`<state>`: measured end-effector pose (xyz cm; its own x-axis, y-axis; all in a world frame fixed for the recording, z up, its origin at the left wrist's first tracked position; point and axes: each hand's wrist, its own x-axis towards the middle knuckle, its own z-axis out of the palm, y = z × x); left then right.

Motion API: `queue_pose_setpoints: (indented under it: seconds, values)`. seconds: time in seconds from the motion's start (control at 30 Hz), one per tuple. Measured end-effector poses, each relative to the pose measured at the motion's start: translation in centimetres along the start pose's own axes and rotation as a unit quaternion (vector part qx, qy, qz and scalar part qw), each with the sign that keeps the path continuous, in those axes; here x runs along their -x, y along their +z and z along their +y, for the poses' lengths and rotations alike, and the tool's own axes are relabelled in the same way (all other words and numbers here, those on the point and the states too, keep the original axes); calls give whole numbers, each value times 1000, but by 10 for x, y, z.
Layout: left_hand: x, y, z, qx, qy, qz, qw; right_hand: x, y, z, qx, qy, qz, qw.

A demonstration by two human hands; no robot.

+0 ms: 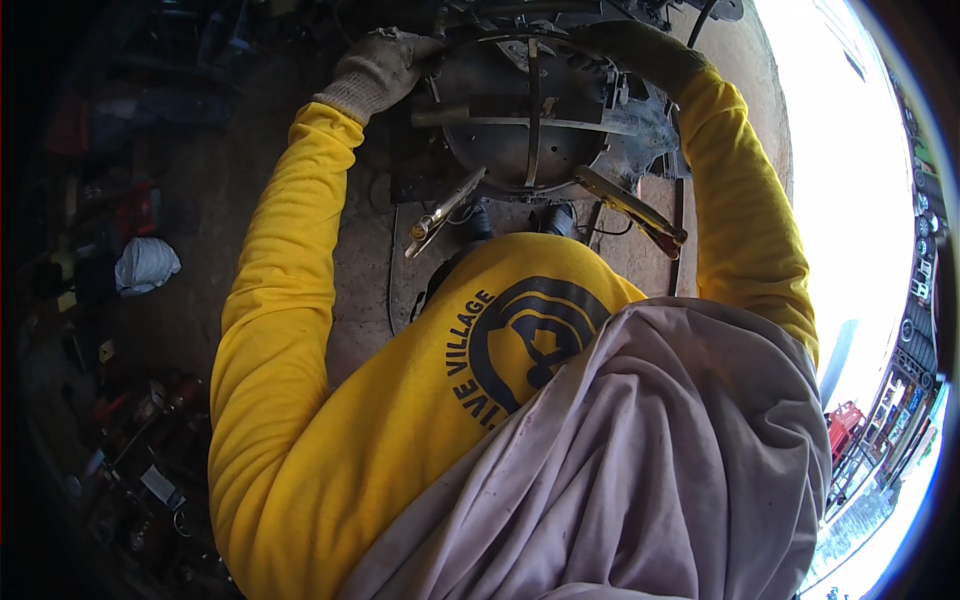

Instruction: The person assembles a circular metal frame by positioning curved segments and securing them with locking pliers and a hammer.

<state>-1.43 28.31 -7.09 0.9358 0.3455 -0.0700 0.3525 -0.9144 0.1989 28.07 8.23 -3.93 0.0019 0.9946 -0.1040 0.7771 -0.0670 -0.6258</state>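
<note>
In front of me lies a dark metal assembly: a round ring (455, 165) crossed by a long flat bar (570, 121) and an upright flat strip (533, 150). My left hand (380, 68), in a grey knit work glove, is at its far left corner, fingers curled inward around something I cannot make out. At the far right corner, my gloved right hand (645, 52) reaches over the edge; its fingers are lost in shadow. Two metal clamps grip the near side, a left clamp (445, 213) and a right clamp (632, 212), their handles pointing toward me.
A mauve cloth (680, 430) drapes over my right side. On the dim left floor are a white bundle (147, 265) and scattered tools and parts. Cables (392, 270) run along the ground near my feet. Bright daylight and a red object (845, 425) are at right.
</note>
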Motion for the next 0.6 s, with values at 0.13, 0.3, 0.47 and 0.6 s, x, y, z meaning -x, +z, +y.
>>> queue_pose_setpoints:
  seconds: [0.13, 0.3, 0.47, 0.6]
  values:
    - [-1, 7, -6, 8, 17, 36, 999, 0, -1, -1, 0, -3, 4, 1000]
    - [-6, -21, -3, 205, 9, 34, 978, -5, -1, 1, 3, -5, 9, 1000]
    - [-43, -29, 15, 226, 83, 36, 970, -7, -3, -1, 5, -10, 12, 1000]
    - [-49, -67, 60, 130, -47, -191, 972, -2, -2, -4, 1, -9, 12, 1000]
